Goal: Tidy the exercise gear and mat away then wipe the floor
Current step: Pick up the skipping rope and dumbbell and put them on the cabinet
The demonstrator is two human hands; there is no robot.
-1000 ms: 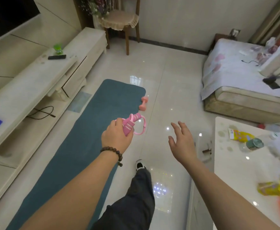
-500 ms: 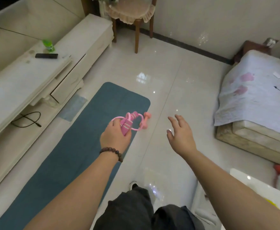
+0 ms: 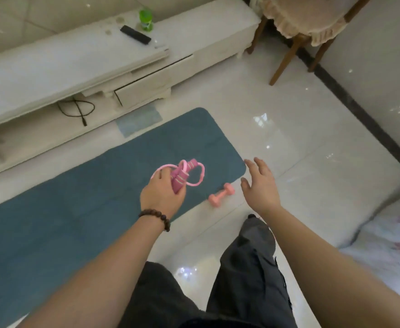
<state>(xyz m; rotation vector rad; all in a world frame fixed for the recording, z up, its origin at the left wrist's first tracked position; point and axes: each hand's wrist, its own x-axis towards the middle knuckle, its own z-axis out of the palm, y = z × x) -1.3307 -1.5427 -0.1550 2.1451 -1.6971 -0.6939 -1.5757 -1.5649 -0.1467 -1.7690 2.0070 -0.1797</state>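
Left hand gripping one pink skipping rope, right hand spread empty, one pink dumbbell, one blue mat

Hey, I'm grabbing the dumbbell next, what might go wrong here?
The pink dumbbell lies on glossy tile at the edge of the mat, close to your front foot; it might roll or get kicked. Your left hand is already full with the jump rope, whose loose loops could slip as you bend. Your right hand is open and free for the pickup.

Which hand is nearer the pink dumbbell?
Right. The right hand hovers open just beside the pink dumbbell; the left hand, holding the jump rope, is farther off over the mat.
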